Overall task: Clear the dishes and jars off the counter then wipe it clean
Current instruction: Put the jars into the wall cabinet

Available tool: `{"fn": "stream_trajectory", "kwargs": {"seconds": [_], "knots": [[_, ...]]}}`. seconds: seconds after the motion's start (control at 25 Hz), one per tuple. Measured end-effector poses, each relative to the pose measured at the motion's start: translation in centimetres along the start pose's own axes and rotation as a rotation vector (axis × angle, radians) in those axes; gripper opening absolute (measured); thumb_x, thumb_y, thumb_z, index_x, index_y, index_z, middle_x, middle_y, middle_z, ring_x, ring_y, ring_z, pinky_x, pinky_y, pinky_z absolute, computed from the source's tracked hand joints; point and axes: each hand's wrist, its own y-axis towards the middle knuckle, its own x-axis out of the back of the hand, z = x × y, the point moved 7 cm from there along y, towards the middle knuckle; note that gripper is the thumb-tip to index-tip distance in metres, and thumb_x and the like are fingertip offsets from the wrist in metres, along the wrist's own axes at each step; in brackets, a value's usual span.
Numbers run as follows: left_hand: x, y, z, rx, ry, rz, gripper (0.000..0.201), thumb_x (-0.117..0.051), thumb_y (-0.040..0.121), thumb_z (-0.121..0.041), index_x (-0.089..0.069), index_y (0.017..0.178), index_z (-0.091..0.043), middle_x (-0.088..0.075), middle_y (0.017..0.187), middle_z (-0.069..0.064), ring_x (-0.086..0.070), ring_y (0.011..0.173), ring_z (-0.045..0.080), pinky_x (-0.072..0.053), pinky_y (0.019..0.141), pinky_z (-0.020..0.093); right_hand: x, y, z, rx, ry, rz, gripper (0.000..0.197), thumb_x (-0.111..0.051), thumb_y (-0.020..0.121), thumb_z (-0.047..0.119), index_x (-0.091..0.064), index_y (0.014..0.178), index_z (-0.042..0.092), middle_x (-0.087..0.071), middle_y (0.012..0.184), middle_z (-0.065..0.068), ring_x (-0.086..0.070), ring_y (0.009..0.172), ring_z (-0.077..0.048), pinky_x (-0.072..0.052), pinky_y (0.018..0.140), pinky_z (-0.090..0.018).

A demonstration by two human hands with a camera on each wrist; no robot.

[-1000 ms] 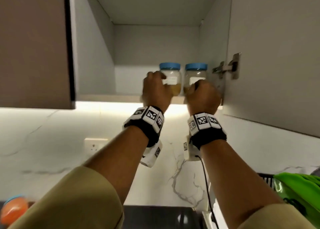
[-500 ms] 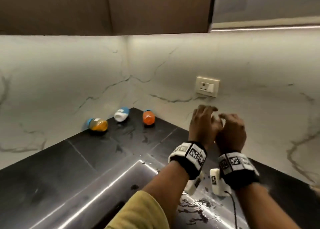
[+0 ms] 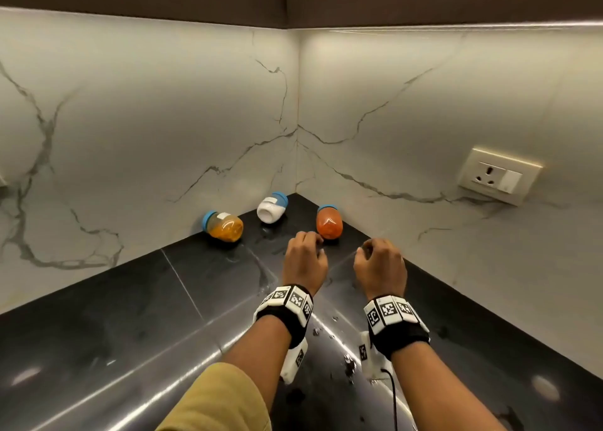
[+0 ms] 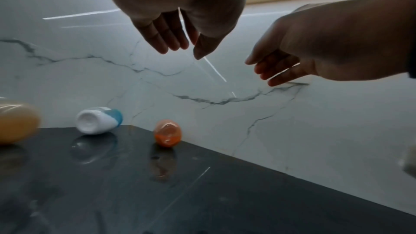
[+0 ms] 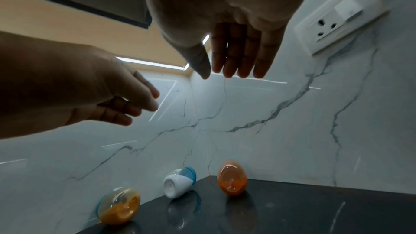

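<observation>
Three blue-lidded jars lie on their sides in the far corner of the black counter: a yellow-orange one at the left, a white one in the middle, a red-orange one at the right. The same jars show in the right wrist view as yellow-orange, white and red-orange. My left hand hovers just short of the red-orange jar, fingers relaxed, holding nothing. My right hand hovers beside it, also empty. Both hands show loose, nearly straight fingers.
White marble walls meet at the corner behind the jars. A wall socket sits on the right wall. Dark cabinets hang overhead. Water drops lie on the shiny counter near my wrists.
My hands let go of two jars on the upper cabinet shelf and came down to the counter corner. They have since moved apart and closer to the lying jars.
</observation>
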Motion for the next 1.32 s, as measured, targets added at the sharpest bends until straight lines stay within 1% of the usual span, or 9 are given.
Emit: {"fn": "stream_trajectory", "kwargs": {"seconds": [0.24, 0.52, 0.6, 0.72, 0.84, 0.96, 1.12, 1.24, 1.32], "knots": [[-1.0, 8.3, 9.8, 0.104, 0.070, 0.048, 0.019, -0.061, 0.087, -0.014, -0.061, 0.106, -0.012, -0.059, 0.108, 0.007, -0.053, 0.102, 0.023, -0.043, 0.083, 0.028, -10.4, 5.7, 2.1, -0.047, -0.096, 0.122, 0.015, -0.062, 0.088, 0.024, -0.066, 0.094, 0.011, -0.064, 0.094, -0.006, -0.060, 0.087, -0.022, -0.052, 0.074, -0.033], [-3.9, 16.2, 18.3, 0.188, 0.126, 0.127, 0.019, -0.059, 0.089, -0.017, -0.060, 0.107, -0.011, -0.058, 0.112, 0.009, -0.052, 0.104, 0.024, -0.045, 0.085, 0.031, -20.8, 10.9, 2.9, -0.120, -0.202, 0.241, 0.013, -0.056, 0.089, 0.019, -0.063, 0.093, 0.010, -0.060, 0.088, -0.006, -0.062, 0.084, -0.024, -0.040, 0.063, -0.027], [-4.6, 17.8, 19.9, 0.212, 0.147, 0.149, 0.021, -0.059, 0.089, -0.018, -0.059, 0.109, -0.010, -0.057, 0.115, 0.009, -0.052, 0.106, 0.025, -0.046, 0.085, 0.033, -22.9, 11.9, 2.7, -0.119, -0.188, 0.263, 0.011, -0.055, 0.088, 0.015, -0.063, 0.093, 0.009, -0.061, 0.086, -0.006, -0.061, 0.078, -0.024, -0.044, 0.061, -0.028], [-5.8, 20.6, 22.1, 0.250, 0.177, 0.154, 0.024, -0.059, 0.090, -0.020, -0.058, 0.112, -0.011, -0.057, 0.118, 0.010, -0.052, 0.108, 0.026, -0.048, 0.088, 0.034, -26.0, 14.0, 2.6, 0.007, -0.207, 0.250, 0.013, -0.057, 0.088, 0.014, -0.064, 0.099, 0.012, -0.061, 0.097, -0.004, -0.060, 0.087, -0.019, -0.054, 0.074, -0.030], [-7.0, 22.9, 23.7, 0.308, 0.196, 0.167, 0.037, -0.056, 0.091, -0.027, -0.054, 0.125, -0.011, -0.051, 0.125, 0.011, -0.049, 0.113, 0.026, -0.044, 0.095, 0.036, -28.9, 15.5, 1.6, 0.086, -0.354, 0.340, 0.033, -0.060, 0.089, 0.024, -0.058, 0.121, 0.015, -0.056, 0.121, -0.005, -0.053, 0.111, -0.019, -0.047, 0.098, -0.031], [-8.4, 24.4, 25.3, 0.383, 0.188, 0.190, 0.052, -0.055, 0.091, -0.034, -0.044, 0.136, -0.011, -0.045, 0.133, 0.012, -0.047, 0.119, 0.029, -0.042, 0.098, 0.038, -30.7, 16.1, -1.0, 0.008, -0.478, 0.436, 0.068, -0.065, 0.085, 0.036, -0.036, 0.142, 0.012, -0.037, 0.145, -0.012, -0.037, 0.135, -0.030, -0.033, 0.113, -0.042], [-11.3, 25.6, 27.7, 0.467, 0.203, 0.282, 0.070, -0.059, 0.088, -0.047, -0.034, 0.142, -0.011, -0.041, 0.140, 0.014, -0.043, 0.127, 0.034, -0.041, 0.102, 0.043, -30.8, 17.0, -5.1, -0.176, -0.466, 0.415, 0.099, -0.075, 0.070, 0.053, -0.022, 0.144, 0.017, -0.028, 0.147, -0.013, -0.034, 0.135, -0.035, -0.034, 0.110, -0.048], [-12.6, 26.0, 29.1, 0.515, 0.186, 0.287, 0.078, -0.065, 0.083, -0.050, -0.032, 0.142, -0.010, -0.041, 0.141, 0.016, -0.041, 0.128, 0.037, -0.039, 0.103, 0.046, -30.4, 17.9, -6.9, -0.247, -0.386, 0.392, 0.099, -0.079, 0.066, 0.051, -0.021, 0.140, 0.021, -0.037, 0.139, -0.011, -0.047, 0.122, -0.033, -0.046, 0.099, -0.044], [-13.1, 26.2, 29.9, 0.568, 0.134, 0.256, 0.081, -0.071, 0.079, -0.047, -0.031, 0.140, -0.011, -0.043, 0.140, 0.018, -0.042, 0.127, 0.039, -0.040, 0.102, 0.047, -30.8, 18.4, -8.2, -0.374, -0.119, 0.438, 0.096, -0.079, 0.067, 0.048, -0.020, 0.139, 0.026, -0.041, 0.133, -0.007, -0.050, 0.116, -0.032, -0.047, 0.094, -0.044]]}}
